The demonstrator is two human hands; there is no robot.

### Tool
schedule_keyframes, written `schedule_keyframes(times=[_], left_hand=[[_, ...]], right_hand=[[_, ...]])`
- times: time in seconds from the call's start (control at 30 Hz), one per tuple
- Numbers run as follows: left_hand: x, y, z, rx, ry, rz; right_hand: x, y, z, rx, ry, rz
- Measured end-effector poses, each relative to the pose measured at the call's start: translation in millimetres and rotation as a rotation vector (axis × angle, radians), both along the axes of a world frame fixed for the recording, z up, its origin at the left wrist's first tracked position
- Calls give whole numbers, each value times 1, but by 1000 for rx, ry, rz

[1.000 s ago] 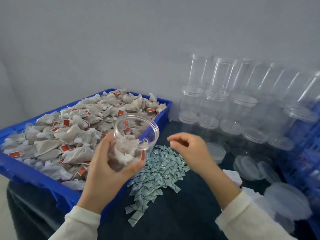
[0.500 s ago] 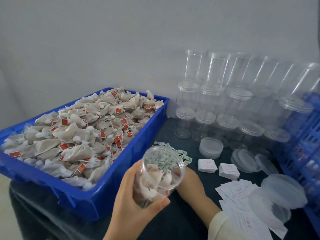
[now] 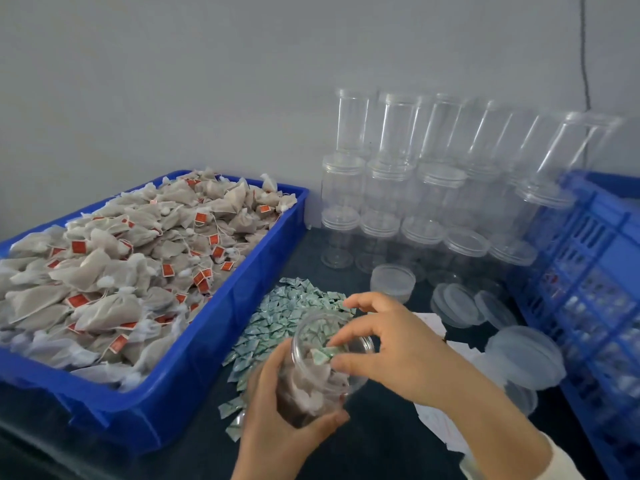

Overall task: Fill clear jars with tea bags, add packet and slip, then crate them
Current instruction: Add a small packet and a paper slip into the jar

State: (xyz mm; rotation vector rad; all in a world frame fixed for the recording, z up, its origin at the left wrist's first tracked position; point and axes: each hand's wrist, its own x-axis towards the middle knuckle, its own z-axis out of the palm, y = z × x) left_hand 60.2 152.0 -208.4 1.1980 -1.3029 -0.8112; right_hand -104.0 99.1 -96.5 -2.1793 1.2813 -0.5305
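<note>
The dark bench (image 3: 381,427) carries a blue bin (image 3: 221,327) left of the fingers (image 3: 349,336), green packets (image 3: 277,327) beneath them, loose lids (image 3: 457,306) beyond (translucent), and a slatted crate (image 3: 588,271) rightward.

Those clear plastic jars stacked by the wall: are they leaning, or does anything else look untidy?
Yes: the top row of clear plastic jars tilts toward the right, increasingly so near the blue slatted crate. Loose round translucent lids lie scattered on the dark table. Nothing looks broken.
</note>
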Motion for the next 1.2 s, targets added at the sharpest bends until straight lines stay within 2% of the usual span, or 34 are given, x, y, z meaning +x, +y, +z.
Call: schedule_keyframes(times=[0.2,0.33,0.37,0.43,0.5,0.53,0.57,0.63,0.67,0.73,0.87,1.07,1.2], left_hand=[[-13,-1,-8,-29,-74,14],[-19,-4,-11,-30,-81,-13],[-21,-5,-11,-24,-71,-28],[-24,-6,-14,-17,-50,-42],[-27,-8,-17,-9,-49,-33],[-28,-9,-18,-1,-53,-31],[-29,-9,-19,6,-57,-31],[-30,-9,-20,23,-64,-31],[-31,-9,-21,36,-67,-35],[-33,-10,-21,58,-72,-47],[-34,-11,-22,91,-53,-86],[-32,-12,-22,81,-50,-102],[-32,-12,-21,95,-47,-95]], right_hand=[[4,5,-1,0,231,-25],[-4,7,2,11,305,14],[-11,5,5,28,266,26],[-27,-2,14,41,42,-13],[-48,-16,17,-43,-218,-148],[-59,-27,12,-113,-251,-222],[-67,-41,4,-163,-185,-286],[-75,-68,-19,-146,115,-335],[-77,-82,-34,-106,268,-322],[-77,-101,-56,-64,457,-234],[-70,-123,-66,-59,548,-96],[-63,-136,-73,-37,704,-55],[-64,-138,-71,-25,724,-13]])
